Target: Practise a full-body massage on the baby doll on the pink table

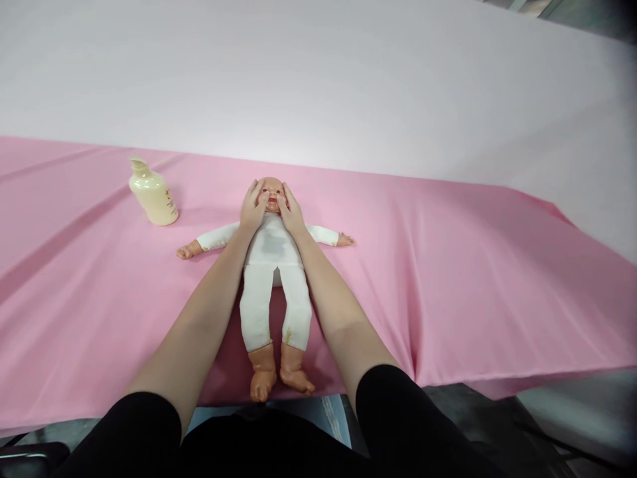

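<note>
A baby doll [275,242] with a white cloth body lies face up, its arms spread and its feet toward me. My left hand [252,207] rests along the left side of the doll's head [271,183], fingers stretched out and thumb on the cheek. On the other side of the face, my right hand [291,208] lies the same way, its fingers extended and thumb by the mouth. Both palms touch the head, partly hiding its sides. The doll's eyes and mouth show between my thumbs. A grey patch marks the cloth chest.
A pale yellow pump bottle [155,196] stands to the left of the doll. Pink cloth [448,279] with folds covers the table. Behind it rises a white surface [318,79]. The table's front edge runs just past the doll's feet.
</note>
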A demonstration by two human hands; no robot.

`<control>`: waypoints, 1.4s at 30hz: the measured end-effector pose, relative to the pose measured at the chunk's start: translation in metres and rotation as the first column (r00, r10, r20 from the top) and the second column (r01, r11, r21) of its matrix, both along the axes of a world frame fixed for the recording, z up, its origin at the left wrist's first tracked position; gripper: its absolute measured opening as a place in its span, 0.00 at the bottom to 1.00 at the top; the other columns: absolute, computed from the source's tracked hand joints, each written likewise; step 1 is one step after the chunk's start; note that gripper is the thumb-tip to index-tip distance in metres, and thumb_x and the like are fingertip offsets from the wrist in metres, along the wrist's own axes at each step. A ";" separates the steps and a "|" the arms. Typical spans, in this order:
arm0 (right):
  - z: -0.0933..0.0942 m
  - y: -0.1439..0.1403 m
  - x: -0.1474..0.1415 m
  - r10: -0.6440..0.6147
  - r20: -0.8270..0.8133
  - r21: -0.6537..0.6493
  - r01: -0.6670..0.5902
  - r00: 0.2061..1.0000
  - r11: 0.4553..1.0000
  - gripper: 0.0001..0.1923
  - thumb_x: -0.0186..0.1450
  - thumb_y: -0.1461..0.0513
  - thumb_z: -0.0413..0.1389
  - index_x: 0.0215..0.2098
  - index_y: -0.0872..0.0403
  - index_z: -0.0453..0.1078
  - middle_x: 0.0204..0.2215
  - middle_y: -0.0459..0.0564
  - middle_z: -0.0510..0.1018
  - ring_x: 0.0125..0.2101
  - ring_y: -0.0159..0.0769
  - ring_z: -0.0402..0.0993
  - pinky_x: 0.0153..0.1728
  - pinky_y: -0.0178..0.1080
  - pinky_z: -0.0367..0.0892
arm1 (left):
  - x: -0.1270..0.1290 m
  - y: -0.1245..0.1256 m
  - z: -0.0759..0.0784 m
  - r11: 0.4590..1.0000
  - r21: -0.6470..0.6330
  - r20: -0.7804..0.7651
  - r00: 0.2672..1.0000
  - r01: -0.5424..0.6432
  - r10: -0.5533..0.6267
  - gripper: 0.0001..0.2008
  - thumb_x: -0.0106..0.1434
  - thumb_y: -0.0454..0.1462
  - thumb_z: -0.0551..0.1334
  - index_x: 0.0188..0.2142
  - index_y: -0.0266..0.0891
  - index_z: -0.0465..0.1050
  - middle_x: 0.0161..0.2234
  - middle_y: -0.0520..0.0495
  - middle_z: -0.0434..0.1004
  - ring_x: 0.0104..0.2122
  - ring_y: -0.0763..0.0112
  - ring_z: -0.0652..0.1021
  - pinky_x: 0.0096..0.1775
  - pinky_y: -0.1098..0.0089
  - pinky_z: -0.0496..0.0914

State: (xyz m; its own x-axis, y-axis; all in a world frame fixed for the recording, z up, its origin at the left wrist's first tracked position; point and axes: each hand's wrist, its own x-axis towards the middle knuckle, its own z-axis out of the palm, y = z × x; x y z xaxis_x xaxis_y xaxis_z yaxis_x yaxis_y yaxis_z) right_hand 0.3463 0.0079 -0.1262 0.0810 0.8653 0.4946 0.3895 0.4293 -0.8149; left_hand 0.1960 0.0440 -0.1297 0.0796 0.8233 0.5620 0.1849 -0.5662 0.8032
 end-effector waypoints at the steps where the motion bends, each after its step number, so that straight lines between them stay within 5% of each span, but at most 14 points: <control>1: 0.001 0.000 0.000 -0.001 -0.002 -0.006 0.001 1.000 1.000 0.44 0.70 0.38 0.46 0.72 0.60 0.53 0.72 0.58 0.58 0.72 0.40 0.54 0.74 0.42 0.48 | 0.000 0.000 -0.001 1.000 -0.009 0.002 1.000 -0.010 0.010 0.31 0.70 0.56 0.56 0.65 0.42 0.68 0.70 0.40 0.61 0.71 0.57 0.60 0.72 0.58 0.52; 9: 0.013 -0.006 0.000 0.044 0.084 0.074 -0.050 0.995 0.996 0.39 0.69 0.35 0.44 0.66 0.49 0.67 0.72 0.48 0.59 0.73 0.41 0.50 0.75 0.48 0.45 | 0.000 0.009 -0.006 0.999 -0.007 0.034 0.998 0.053 -0.052 0.27 0.70 0.56 0.57 0.58 0.44 0.75 0.71 0.44 0.59 0.72 0.56 0.57 0.72 0.56 0.51; 20: -0.002 0.007 0.001 0.030 0.005 0.007 -0.030 1.000 1.000 0.51 0.64 0.31 0.46 0.72 0.54 0.56 0.73 0.54 0.57 0.73 0.40 0.51 0.75 0.45 0.46 | -0.005 0.006 -0.003 0.999 -0.028 0.045 0.999 0.022 -0.021 0.27 0.70 0.53 0.57 0.63 0.45 0.70 0.70 0.43 0.60 0.71 0.57 0.59 0.72 0.57 0.51; 28: -0.005 0.010 -0.001 -0.007 -0.013 -0.043 0.007 1.000 0.999 0.48 0.66 0.34 0.48 0.71 0.57 0.56 0.72 0.58 0.58 0.72 0.43 0.53 0.74 0.45 0.46 | -0.004 0.017 -0.008 0.998 -0.053 0.038 0.999 -0.014 0.016 0.28 0.71 0.51 0.56 0.66 0.46 0.65 0.70 0.44 0.60 0.71 0.58 0.60 0.73 0.58 0.50; 36: 0.003 0.005 0.000 0.031 0.090 0.081 -0.039 0.995 0.996 0.44 0.68 0.33 0.41 0.70 0.51 0.60 0.71 0.51 0.61 0.73 0.39 0.51 0.75 0.46 0.44 | -0.003 0.013 -0.004 0.997 -0.071 0.041 0.999 0.023 -0.020 0.21 0.71 0.47 0.58 0.59 0.42 0.75 0.70 0.42 0.59 0.72 0.57 0.58 0.73 0.58 0.51; 42: 0.003 0.006 0.001 0.036 0.078 0.096 -0.043 0.996 0.994 0.46 0.67 0.33 0.42 0.69 0.54 0.62 0.70 0.54 0.62 0.72 0.41 0.52 0.75 0.46 0.45 | -0.005 0.012 -0.004 0.999 -0.044 0.031 0.999 0.029 -0.028 0.25 0.71 0.52 0.57 0.59 0.43 0.74 0.69 0.42 0.61 0.71 0.56 0.59 0.72 0.58 0.51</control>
State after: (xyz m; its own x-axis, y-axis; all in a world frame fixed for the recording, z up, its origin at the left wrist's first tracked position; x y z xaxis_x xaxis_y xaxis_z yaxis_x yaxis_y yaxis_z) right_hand 0.3474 0.0140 -0.1233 0.0071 0.8147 0.5799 0.4297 0.5212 -0.7374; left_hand 0.1910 0.0557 -0.1336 0.0871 0.8450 0.5276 0.1444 -0.5348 0.8326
